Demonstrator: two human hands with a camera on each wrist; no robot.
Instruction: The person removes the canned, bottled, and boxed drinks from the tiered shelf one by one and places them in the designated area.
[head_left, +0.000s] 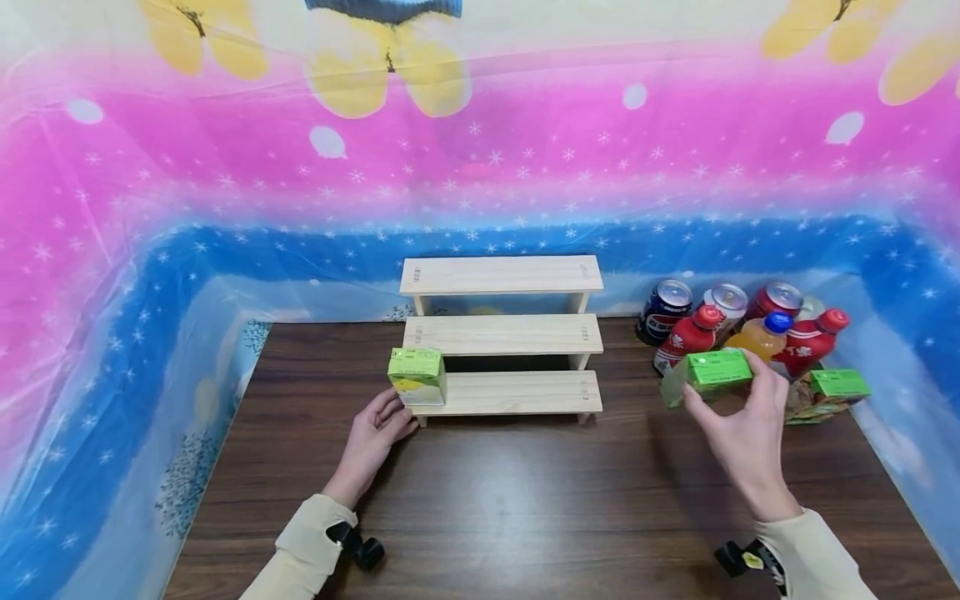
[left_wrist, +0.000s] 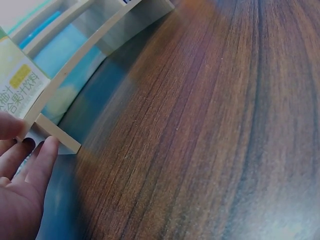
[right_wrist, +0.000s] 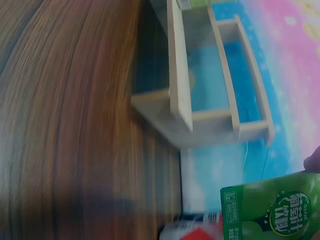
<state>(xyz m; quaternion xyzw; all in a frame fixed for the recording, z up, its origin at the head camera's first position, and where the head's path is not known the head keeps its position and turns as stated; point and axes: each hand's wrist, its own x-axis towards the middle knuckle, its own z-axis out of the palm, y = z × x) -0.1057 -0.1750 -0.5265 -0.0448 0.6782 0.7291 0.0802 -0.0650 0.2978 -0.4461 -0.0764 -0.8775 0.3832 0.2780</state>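
Note:
My right hand (head_left: 750,433) grips a green juice box (head_left: 718,371), thumb on one side and fingers on the other, at the front of the drinks on the right. Its printed face shows in the right wrist view, where the juice box (right_wrist: 270,207) fills the lower right corner. A three-tier wooden step shelf (head_left: 517,392) stands at the middle back. Another juice box (head_left: 417,379), green and yellow, stands at the left end of its lowest step. My left hand (head_left: 372,429) holds the shelf's front left corner beside that box, fingertips against the leg (left_wrist: 59,134).
Behind the right hand cluster a dark blue can (head_left: 664,310), other cans, red-capped bottles (head_left: 684,340) and a blue-capped orange bottle (head_left: 761,335). A green-topped carton (head_left: 828,393) stands to their right. A printed cloth (head_left: 525,150) hangs behind the wooden table (head_left: 510,508).

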